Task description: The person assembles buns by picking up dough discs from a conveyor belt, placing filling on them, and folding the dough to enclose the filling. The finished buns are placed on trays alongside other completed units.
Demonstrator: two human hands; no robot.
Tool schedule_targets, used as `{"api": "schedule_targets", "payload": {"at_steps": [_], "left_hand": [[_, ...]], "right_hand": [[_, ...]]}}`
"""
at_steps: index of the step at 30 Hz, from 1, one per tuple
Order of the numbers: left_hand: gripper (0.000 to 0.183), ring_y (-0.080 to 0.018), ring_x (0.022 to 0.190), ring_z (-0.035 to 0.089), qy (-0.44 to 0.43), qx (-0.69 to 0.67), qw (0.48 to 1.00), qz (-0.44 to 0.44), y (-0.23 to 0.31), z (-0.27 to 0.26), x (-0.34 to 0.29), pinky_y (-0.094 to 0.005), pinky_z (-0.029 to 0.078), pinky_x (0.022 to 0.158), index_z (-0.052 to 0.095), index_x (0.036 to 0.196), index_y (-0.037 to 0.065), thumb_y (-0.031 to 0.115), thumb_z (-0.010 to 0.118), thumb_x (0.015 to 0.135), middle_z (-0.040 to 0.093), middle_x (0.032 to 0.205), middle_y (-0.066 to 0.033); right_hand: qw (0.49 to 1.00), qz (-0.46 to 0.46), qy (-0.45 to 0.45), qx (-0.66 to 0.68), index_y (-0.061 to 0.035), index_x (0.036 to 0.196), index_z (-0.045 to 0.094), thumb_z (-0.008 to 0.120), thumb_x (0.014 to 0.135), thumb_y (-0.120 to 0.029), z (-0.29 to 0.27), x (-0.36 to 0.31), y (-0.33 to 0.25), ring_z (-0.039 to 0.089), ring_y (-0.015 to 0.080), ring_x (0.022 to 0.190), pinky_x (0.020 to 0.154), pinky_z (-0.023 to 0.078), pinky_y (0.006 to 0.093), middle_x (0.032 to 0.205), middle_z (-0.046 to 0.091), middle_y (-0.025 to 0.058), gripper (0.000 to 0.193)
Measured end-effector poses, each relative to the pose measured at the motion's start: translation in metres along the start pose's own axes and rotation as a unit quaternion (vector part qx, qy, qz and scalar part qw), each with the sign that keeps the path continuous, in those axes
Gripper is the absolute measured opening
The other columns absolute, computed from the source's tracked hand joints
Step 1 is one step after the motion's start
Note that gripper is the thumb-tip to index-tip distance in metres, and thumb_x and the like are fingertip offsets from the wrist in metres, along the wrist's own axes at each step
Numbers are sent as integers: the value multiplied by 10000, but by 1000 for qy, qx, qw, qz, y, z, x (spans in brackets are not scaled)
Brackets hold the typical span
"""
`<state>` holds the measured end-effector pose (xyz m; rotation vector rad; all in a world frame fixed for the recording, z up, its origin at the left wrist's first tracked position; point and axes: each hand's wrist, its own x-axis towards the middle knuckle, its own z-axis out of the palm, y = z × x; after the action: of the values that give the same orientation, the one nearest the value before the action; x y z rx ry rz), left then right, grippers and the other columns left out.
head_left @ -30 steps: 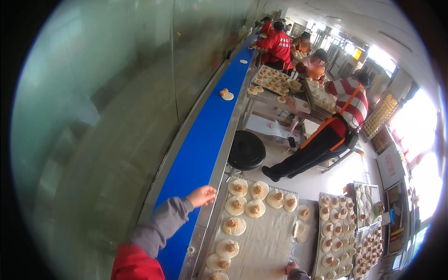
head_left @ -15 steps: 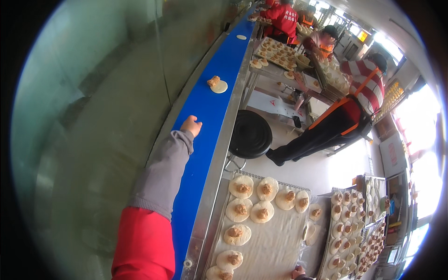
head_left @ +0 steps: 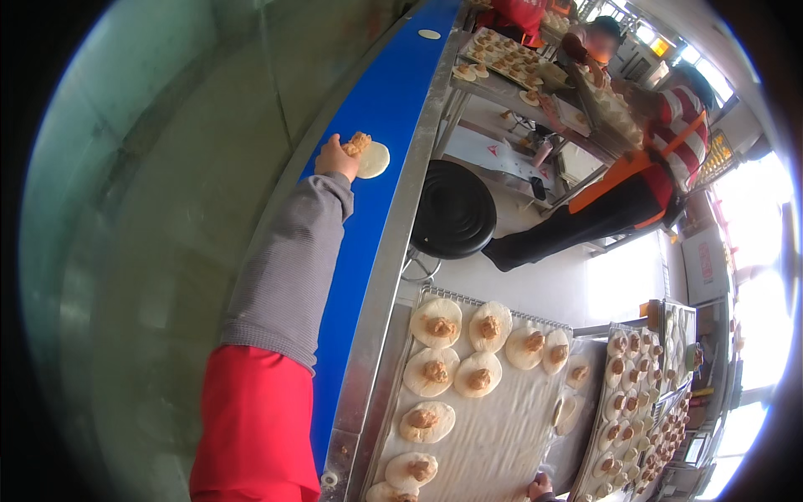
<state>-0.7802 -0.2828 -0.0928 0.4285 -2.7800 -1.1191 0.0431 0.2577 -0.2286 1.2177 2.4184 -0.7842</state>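
Observation:
On the blue conveyor belt (head_left: 368,226) my left hand (head_left: 336,159) is closed around the near end of a lump of brown filling (head_left: 358,143). The lump rests on the left side of a pale round dough wrapper (head_left: 374,161), which lies flat on the belt. My right hand (head_left: 540,485) shows only in part at the lower edge, by the right side of a lined tray (head_left: 489,427). Its fingers are curled, and what they hold is hidden. Dough rounds topped with filling (head_left: 437,324) sit along the tray's far and left sides.
Farther up the belt lies another dough wrapper (head_left: 429,34). A black round stool (head_left: 452,209) stands beside the metal belt frame. More filled trays (head_left: 617,410) are at the right. A co-worker in a striped top (head_left: 682,125) and others work at tables beyond.
My left hand has reached forward over the belt and come onto the filling. The wrapper with its filling has moved slightly nearer and left. My right hand stays by the tray.

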Motion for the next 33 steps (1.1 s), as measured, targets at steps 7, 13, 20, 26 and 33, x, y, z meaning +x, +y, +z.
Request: {"api": "schedule_targets", "payload": {"at_steps": [7,13,20,26,33], "left_hand": [[374,-349,1057,568,53,32,975,215,-29,-9,-64,-427,492,921,590,1204,110,73,679,843,601,1108,-139],[464,-357,1099,543,25,11,932,362,-81,-41,-142,-426,466,957,545,1273,111,-15,638,836,546,1184,-146],[430,-350,1062,600,-91,-148,928,329,-110,-96,-192,-407,489,936,530,1307,67,-12,578,887,610,1199,-177],[363,-298,999,625,-72,-121,942,303,-156,-105,-235,-356,516,881,538,1263,41,29,596,906,638,1146,-155],[583,-139,835,573,-248,-84,955,138,-194,-141,-250,-260,515,722,483,1366,53,-58,668,824,539,1201,-89]], "right_hand": [[999,10,-38,2,-25,916,669,564,859,-87,-30,-13,-21,669,244,620,569,555,378,732,680,133,135],[967,-227,114,5,-46,984,644,558,869,-14,-95,-21,-276,629,217,721,661,518,325,848,650,94,148],[736,-669,-82,62,-91,1306,534,623,857,-47,53,-6,-684,549,335,1191,1014,445,399,1301,561,158,461],[760,-636,20,-132,-178,1199,635,618,844,-151,147,-40,-736,523,289,1153,1001,429,399,1213,595,40,357],[790,-610,-30,62,-114,1025,644,681,783,-176,142,-60,-660,582,310,937,787,519,406,1009,581,83,253]]}}
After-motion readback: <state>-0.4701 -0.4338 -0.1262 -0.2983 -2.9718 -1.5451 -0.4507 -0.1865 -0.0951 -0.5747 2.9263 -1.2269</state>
